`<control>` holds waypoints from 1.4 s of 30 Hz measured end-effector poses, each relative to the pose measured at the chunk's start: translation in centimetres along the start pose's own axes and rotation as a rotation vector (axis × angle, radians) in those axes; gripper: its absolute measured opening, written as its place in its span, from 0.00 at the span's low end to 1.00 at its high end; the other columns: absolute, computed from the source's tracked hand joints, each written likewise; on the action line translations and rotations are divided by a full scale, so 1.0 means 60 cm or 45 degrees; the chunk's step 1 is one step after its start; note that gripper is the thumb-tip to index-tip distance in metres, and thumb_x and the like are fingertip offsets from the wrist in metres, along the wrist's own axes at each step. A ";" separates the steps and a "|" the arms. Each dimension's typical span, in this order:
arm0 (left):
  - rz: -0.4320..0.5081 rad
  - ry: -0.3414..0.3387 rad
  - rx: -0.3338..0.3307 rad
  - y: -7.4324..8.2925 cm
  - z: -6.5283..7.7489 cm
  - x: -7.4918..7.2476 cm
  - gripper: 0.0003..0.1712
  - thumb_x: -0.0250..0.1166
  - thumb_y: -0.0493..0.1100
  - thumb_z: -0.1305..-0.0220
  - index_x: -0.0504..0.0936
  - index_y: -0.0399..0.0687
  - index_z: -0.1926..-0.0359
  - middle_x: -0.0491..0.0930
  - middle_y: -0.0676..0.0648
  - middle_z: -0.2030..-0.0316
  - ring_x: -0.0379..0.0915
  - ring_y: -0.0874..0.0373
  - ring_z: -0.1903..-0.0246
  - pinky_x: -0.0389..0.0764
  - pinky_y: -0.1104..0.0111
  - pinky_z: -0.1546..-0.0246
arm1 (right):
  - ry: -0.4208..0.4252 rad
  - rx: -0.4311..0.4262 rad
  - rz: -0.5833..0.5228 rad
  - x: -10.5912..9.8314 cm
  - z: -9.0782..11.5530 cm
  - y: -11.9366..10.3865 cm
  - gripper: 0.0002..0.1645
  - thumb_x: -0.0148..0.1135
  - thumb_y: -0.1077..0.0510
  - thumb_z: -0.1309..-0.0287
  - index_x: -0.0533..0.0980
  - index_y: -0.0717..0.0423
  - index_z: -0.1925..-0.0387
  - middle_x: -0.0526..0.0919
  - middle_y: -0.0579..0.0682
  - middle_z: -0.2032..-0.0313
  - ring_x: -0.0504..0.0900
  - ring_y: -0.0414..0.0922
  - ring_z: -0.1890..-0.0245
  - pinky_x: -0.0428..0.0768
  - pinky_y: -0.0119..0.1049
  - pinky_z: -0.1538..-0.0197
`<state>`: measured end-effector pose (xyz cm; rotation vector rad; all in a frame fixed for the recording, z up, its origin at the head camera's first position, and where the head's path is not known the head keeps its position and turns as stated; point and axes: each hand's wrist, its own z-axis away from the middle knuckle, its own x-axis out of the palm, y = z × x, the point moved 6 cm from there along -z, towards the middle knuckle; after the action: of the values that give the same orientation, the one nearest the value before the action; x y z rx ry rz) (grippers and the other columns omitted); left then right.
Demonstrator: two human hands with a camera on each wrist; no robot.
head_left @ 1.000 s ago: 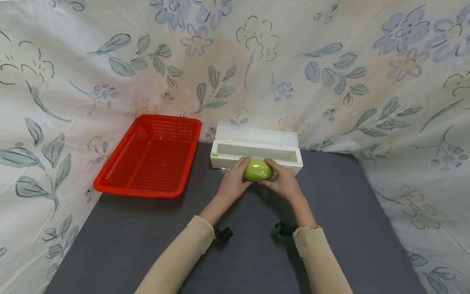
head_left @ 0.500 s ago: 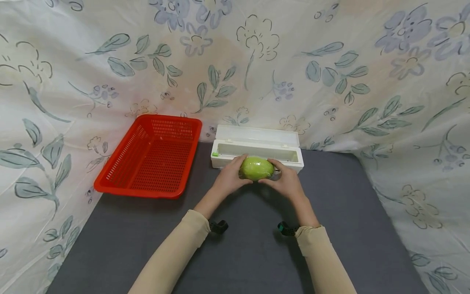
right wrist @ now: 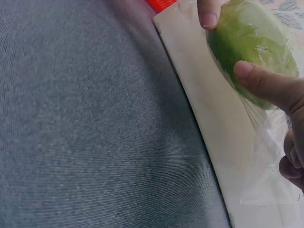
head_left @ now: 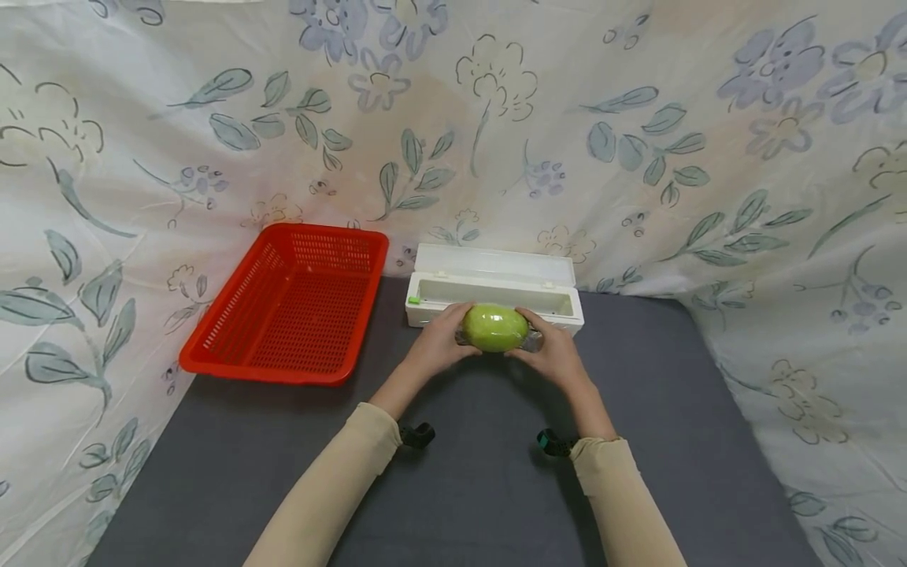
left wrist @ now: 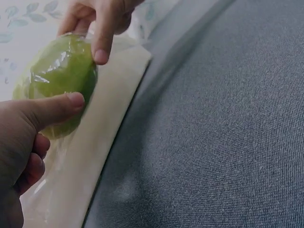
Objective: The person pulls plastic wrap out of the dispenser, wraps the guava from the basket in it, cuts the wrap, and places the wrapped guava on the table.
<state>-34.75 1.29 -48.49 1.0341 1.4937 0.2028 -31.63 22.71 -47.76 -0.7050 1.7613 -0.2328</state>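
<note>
A smooth oval green fruit, likely a mango [head_left: 495, 327], is held between both hands in front of the white box. Clear plastic film [right wrist: 273, 135] clings round it, shiny and wrinkled, with loose ends at both sides. My left hand [head_left: 441, 343] grips the fruit's left end, its thumb on the near side in the left wrist view. From the right, my right hand [head_left: 557, 354] holds the other end with its thumb across the film. Behind the fruit stands the long white box [head_left: 423, 316], its lid [head_left: 496, 263] raised at the back.
A red perforated plastic basket [head_left: 265, 372] sits on the left of the dark grey tabletop [head_left: 482, 488]. Floral cloth [head_left: 496, 142] hangs behind and at both sides. A small green piece [head_left: 414, 300] marks the box's left rim.
The fruit has turned slightly in the hands and now shows level and lengthwise. Film ends show beside it. My left hand and forearm have shifted a little to the left.
</note>
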 end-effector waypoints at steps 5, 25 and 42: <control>0.062 0.082 -0.022 -0.011 0.005 -0.006 0.39 0.82 0.43 0.41 0.78 0.39 0.31 0.87 0.40 0.42 0.83 0.46 0.42 0.80 0.52 0.37 | 0.002 0.059 0.012 -0.005 0.003 0.001 0.53 0.87 0.49 0.52 0.73 0.58 0.27 0.89 0.63 0.52 0.76 0.43 0.77 0.76 0.44 0.69; -0.148 0.119 0.176 0.007 0.000 0.010 0.59 0.86 0.44 0.47 0.64 0.50 0.18 0.67 0.46 0.22 0.75 0.47 0.31 0.82 0.53 0.39 | 0.008 -0.012 -0.005 -0.007 0.001 -0.008 0.51 0.86 0.49 0.50 0.74 0.60 0.27 0.89 0.61 0.51 0.70 0.42 0.79 0.71 0.41 0.70; -0.135 0.057 0.051 0.016 -0.012 0.004 0.58 0.87 0.47 0.49 0.66 0.45 0.22 0.71 0.42 0.29 0.78 0.43 0.37 0.82 0.49 0.40 | -0.001 -0.055 -0.080 -0.013 -0.004 -0.007 0.53 0.88 0.52 0.53 0.73 0.62 0.27 0.86 0.62 0.43 0.67 0.40 0.83 0.70 0.36 0.74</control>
<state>-34.89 2.33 -47.88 0.9844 1.5946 0.1220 -31.57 22.76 -46.85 -0.7921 1.7496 -0.2379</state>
